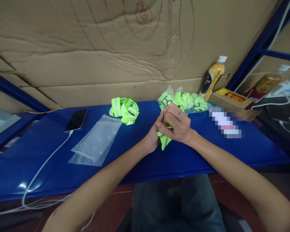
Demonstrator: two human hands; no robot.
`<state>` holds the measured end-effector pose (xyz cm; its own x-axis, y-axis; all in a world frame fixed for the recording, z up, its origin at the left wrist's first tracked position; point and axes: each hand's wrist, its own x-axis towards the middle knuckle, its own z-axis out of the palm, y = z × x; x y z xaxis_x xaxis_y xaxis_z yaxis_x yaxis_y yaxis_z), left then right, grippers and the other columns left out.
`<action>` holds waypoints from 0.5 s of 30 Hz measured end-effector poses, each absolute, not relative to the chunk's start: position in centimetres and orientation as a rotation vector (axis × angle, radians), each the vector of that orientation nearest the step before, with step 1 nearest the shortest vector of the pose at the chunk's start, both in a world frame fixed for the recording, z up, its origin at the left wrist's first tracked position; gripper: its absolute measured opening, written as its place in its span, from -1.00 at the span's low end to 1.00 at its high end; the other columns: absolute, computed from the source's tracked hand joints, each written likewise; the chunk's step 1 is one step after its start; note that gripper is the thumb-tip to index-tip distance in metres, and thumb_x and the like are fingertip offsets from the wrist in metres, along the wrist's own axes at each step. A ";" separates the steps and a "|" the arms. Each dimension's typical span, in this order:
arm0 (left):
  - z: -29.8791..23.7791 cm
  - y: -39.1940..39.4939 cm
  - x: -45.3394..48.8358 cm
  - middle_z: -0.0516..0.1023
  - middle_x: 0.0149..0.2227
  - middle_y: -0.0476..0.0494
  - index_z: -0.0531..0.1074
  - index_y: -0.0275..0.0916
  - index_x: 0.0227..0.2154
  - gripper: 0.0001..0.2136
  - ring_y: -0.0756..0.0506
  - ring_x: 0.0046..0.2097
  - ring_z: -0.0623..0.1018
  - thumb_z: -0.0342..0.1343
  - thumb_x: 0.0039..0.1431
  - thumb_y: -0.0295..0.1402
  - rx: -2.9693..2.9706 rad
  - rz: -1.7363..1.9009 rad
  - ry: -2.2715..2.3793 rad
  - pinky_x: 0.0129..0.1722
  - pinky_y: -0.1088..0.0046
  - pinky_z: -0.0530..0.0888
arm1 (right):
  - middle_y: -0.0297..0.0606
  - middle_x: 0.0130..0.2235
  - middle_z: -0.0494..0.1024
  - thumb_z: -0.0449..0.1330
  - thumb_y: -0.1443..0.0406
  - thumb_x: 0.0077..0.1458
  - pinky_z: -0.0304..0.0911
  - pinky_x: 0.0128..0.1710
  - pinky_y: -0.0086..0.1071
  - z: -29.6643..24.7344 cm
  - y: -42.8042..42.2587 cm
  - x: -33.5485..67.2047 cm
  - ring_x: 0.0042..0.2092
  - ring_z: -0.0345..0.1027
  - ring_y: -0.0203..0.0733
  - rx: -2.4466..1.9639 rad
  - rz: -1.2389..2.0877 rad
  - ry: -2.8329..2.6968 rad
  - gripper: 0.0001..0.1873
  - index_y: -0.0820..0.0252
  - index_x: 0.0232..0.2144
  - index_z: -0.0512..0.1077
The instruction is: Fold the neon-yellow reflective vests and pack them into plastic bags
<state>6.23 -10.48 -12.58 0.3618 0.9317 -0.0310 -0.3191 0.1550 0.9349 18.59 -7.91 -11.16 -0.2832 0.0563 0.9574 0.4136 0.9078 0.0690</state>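
Observation:
Both my hands meet above the blue table (135,151), closed around a bundle of neon-green reflective strap (164,141) with grey stripes. My left hand (152,137) grips it from the left, partly covered by the other hand. My right hand (177,124) lies over the top with its fingers curled, hiding most of the bundle. To the left sits a loose coil of the same green reflective strap (124,110). Clear zip bags (96,140) lie flat in front of that coil. Just behind my hands are clear bags packed with green straps (187,100).
A charging phone (76,120) with a white cable (47,161) lies at left. On the right stand a yellow drink bottle (213,77), an open cardboard box (234,98) and a blurred-out item (224,124). A cardboard panel (106,64) closes off the back.

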 end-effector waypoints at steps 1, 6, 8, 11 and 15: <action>-12.7 -10.6 6.3 0.58 -0.30 -0.10 0.52 -0.20 -0.10 -0.46 -0.21 -0.07 0.64 0.12 0.34 0.24 1.049 1.037 0.733 -0.10 0.32 0.62 | -0.34 -0.43 0.18 0.15 0.29 0.42 0.24 -0.32 -0.25 -11.1 -7.9 18.5 -0.33 0.18 -0.20 -0.370 -0.347 -1.817 -0.59 0.07 -0.47 0.09; -11.5 -11.0 6.0 0.59 -0.38 -0.18 0.56 -0.23 -0.12 -0.24 -0.20 -0.30 0.63 -0.04 0.25 0.45 1.016 0.915 0.650 -0.40 0.33 0.57 | -0.41 -0.48 0.06 0.11 0.39 0.39 0.07 -0.35 -0.28 -10.5 -7.5 18.5 -0.40 -0.02 -0.27 -0.515 -0.330 -1.709 -0.55 0.07 -0.47 -0.03; -11.0 -11.1 5.7 0.58 -0.41 -0.15 0.55 -0.24 -0.17 -0.26 -0.13 -0.37 0.59 0.14 0.13 0.45 1.118 0.895 0.618 -0.43 0.39 0.53 | -0.42 -0.50 0.02 0.08 0.39 0.39 0.03 -0.36 -0.29 -10.3 -7.2 18.7 -0.42 -0.06 -0.29 -0.587 -0.327 -1.667 -0.54 0.07 -0.48 -0.08; -11.1 -10.9 5.3 0.55 -0.48 -0.08 0.53 -0.29 -0.32 -0.43 0.00 -0.47 0.47 0.56 -0.09 0.11 1.351 0.812 0.700 -0.47 0.49 0.43 | -0.45 -0.55 -0.02 0.04 0.40 0.36 -0.04 -0.41 -0.31 -10.2 -7.1 19.0 -0.48 -0.10 -0.33 -0.662 -0.288 -1.670 -0.55 0.08 -0.50 -0.10; -12.2 -10.2 4.8 0.56 -0.48 -0.12 0.51 -0.32 -0.42 -0.54 0.02 -0.49 0.45 0.54 0.01 -0.02 1.545 0.724 0.740 -0.50 0.50 0.36 | -0.44 -0.60 0.03 0.06 0.38 0.23 -0.09 -0.42 -0.32 -9.7 -7.3 19.5 -0.52 -0.08 -0.35 -0.877 -0.101 -1.839 -0.59 0.10 -0.58 -0.05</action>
<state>4.82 -10.18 -12.24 0.6018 0.7979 0.0345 0.0515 -0.0819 0.9953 19.51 -7.29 -9.67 -0.1834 0.5185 0.8352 0.6070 0.7280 -0.3187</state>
